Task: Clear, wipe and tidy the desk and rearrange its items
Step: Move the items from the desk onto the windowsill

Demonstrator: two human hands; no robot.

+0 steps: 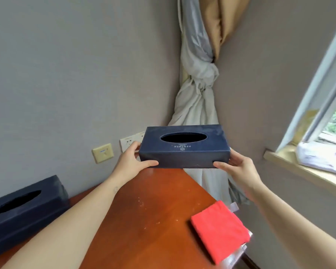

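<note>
While I watch through head camera: other box (23, 208) sits on desk (144, 210), well left of grip and nearer me, against wall. Left hand (132, 162) clamps left end of tissue box (184, 150), thumb curled on near face, fingers behind. Tissue box level, oval slot up, over desk's far corner; I cannot tell if base touches wood. Knotted curtain (198, 90) hangs behind grip. Red cloth (219, 232) lies folded below grip, nearer me, well apart from it. Right hand (239, 169) clamps right end same way.
</note>
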